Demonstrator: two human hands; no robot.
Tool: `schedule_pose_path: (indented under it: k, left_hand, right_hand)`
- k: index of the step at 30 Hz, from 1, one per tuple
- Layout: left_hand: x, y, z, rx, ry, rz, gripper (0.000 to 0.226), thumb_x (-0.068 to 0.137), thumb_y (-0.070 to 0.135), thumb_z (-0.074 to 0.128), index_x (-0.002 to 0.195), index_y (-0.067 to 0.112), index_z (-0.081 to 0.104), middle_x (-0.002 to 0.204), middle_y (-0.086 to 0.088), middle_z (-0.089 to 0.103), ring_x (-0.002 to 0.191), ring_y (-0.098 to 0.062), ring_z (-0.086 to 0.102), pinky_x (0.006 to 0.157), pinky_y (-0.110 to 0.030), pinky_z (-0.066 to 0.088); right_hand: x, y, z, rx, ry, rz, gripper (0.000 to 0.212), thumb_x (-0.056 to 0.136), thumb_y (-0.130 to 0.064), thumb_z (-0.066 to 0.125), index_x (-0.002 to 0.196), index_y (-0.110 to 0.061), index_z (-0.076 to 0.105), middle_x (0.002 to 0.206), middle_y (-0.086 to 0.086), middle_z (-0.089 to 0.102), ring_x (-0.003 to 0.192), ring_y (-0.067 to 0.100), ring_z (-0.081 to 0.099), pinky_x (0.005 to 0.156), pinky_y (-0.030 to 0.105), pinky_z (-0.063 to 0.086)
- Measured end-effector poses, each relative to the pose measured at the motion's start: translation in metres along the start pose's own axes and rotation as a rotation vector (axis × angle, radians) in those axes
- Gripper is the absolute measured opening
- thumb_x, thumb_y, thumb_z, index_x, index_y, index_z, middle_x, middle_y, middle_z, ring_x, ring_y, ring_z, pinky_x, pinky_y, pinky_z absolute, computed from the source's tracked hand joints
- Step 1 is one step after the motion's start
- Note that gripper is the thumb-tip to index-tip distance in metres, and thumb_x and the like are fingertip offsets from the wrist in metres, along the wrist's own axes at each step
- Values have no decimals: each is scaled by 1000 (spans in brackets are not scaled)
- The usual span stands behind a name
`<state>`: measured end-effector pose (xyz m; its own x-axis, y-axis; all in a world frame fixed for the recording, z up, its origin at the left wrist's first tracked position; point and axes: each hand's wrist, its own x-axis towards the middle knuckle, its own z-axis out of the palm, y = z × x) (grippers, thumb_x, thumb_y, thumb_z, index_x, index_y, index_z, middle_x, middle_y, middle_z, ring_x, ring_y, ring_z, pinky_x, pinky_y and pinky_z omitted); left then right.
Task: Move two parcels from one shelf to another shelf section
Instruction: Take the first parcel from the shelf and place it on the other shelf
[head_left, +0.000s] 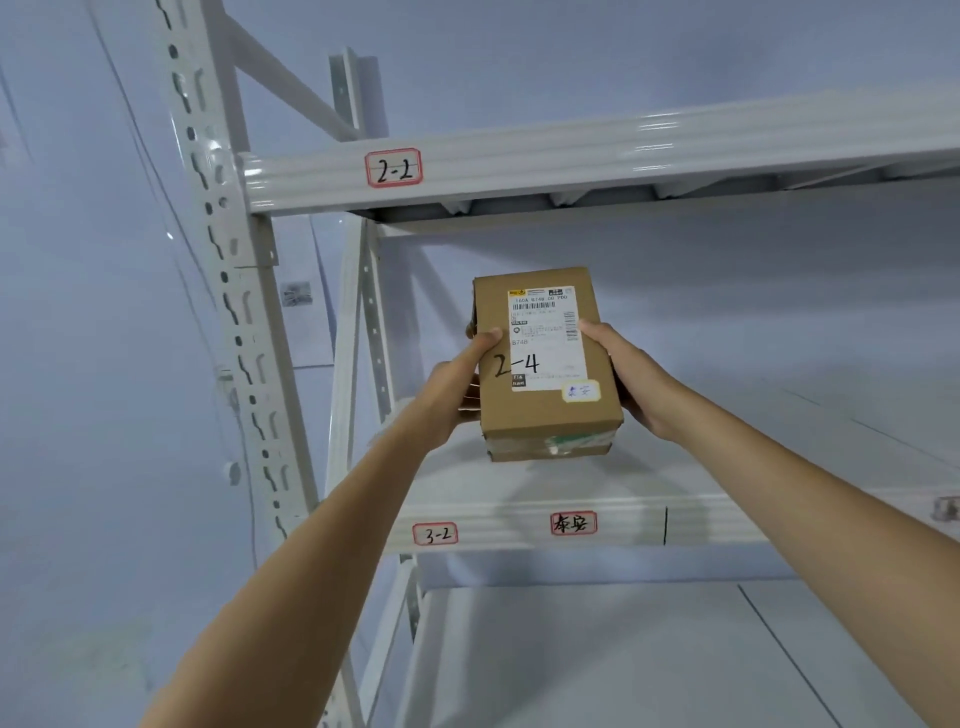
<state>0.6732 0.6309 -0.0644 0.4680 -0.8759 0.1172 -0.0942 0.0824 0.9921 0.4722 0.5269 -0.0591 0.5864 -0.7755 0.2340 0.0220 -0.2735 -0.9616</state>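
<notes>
Both hands (457, 384) outstretched, clasping parcel (545, 364).

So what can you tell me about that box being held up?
The box is plain brown cardboard, taped shut at its near end. A white shipping label with barcodes covers its top, with "2-4" handwritten on it. It is held in the air, tilted, in front of the shelf, between the left hand and the right hand.

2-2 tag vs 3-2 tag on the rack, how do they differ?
The 2-2 tag sits on the upper beam, above the parcel held in both hands; the 3-2 tag sits on the lower beam, below it. The 2-2 tag looks larger in frame. The 3-2 tag has a second red-bordered tag beside it; 2-2 stands alone. Both are white, red-bordered, handwritten.
</notes>
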Motion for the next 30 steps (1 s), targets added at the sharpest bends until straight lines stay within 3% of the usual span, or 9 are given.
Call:
schedule_pose_path:
  k: [6, 12, 17, 21, 26, 30]
  left_hand:
    - [-11, 1, 4, -36, -93, 56, 56, 88, 57, 66, 115, 8, 74, 98, -8, 80, 90, -24, 73, 93, -40, 57]
    - [-11, -7, 1, -51, -151, 133, 47, 92, 47, 67, 114, 6, 73, 102, -6, 81, 99, -22, 73, 94, -39, 55]
    - [-16, -19, -8, -14, -186, 211, 52, 93, 36, 70, 133, 4, 62, 123, -8, 75, 115, -21, 71, 106, -40, 52]
    - [-21, -29, -13, -1, -170, 245, 60, 87, 29, 78, 137, 4, 57, 129, -10, 71, 115, -20, 71, 109, -42, 51]
    - [-26, -42, -12, 71, -126, 310, 88, 66, 53, 89, 137, 12, 58, 125, -3, 74, 116, -20, 71, 108, -45, 51]
    - [-28, -46, -10, 64, -115, 337, 92, 61, 57, 90, 138, 17, 57, 128, 0, 73, 121, -21, 68, 110, -48, 48]
  right_hand:
    - [-21, -7, -11, -7, 24, -14, 34, 101, -54, 53, 113, -29, 73, 116, 2, 80, 109, 23, 73, 99, 34, 53]
    - [-24, -10, -28, -5, -93, -15, 35, 104, -43, 56, 124, -20, 72, 109, -2, 78, 102, 16, 70, 97, 28, 51]
    - [-21, 8, -39, 49, -164, -3, 31, 100, -25, 65, 129, -16, 69, 125, 0, 78, 121, 19, 69, 109, 33, 48]
    - [-21, 28, -38, 92, -182, -6, 29, 97, -14, 68, 125, -18, 69, 127, 0, 77, 123, 17, 69, 112, 35, 47]
    - [-23, 39, -41, 125, -191, -51, 50, 92, -9, 70, 141, -9, 61, 134, 5, 73, 127, 21, 66, 112, 35, 48]
    - [-22, 41, -46, 131, -224, -82, 61, 81, -12, 75, 141, -10, 61, 134, 3, 73, 122, 16, 70, 103, 28, 54]
